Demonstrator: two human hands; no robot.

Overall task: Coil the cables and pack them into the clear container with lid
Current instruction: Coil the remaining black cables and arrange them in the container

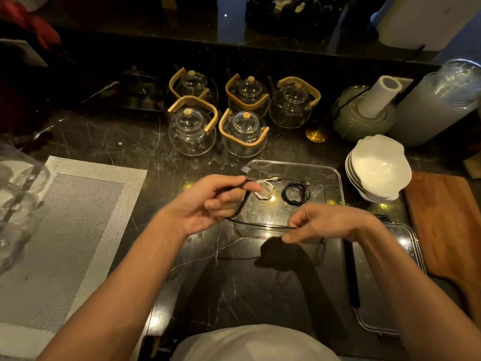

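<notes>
Left hand (208,201), centre of frame: fingers curled, thumb and forefinger pinching a black cable (240,204) near its plug end, which pokes out toward the upper right. The cable drops from the pinch in a curve, then runs right as a taut line to the right hand (320,224), lower right of centre, whose fingertips pinch it lightly. A slack tail seems to trail below that hand onto the table (260,282); dim light, hard to follow.

Step in hand, as judged: starting the first loop of this cable.

Doing it well:
- Keep the left pinch fixed as the anchor; let the right hand feed.
- Bring each loop back to the left hand and trap it under the thumb.
- Match loop width to the coils already packed, so it fits beside them.
- Let the cable slide through the right fingers so no twist builds up.
- Keep the tail from snagging on the table edge.

Just beyond the hands, centre frame: the clear container (335,178), open, holding a white coiled cable (264,191) at left and a black coiled cable (296,194) beside it, apart. Its lid (413,254) appears to lie at lower right, partly under the right forearm.

Further out: five glass teapots (244,134) above, stacked white bowls (380,170) and a wooden board (447,222) at right, a woven placemat (78,225) at left.
</notes>
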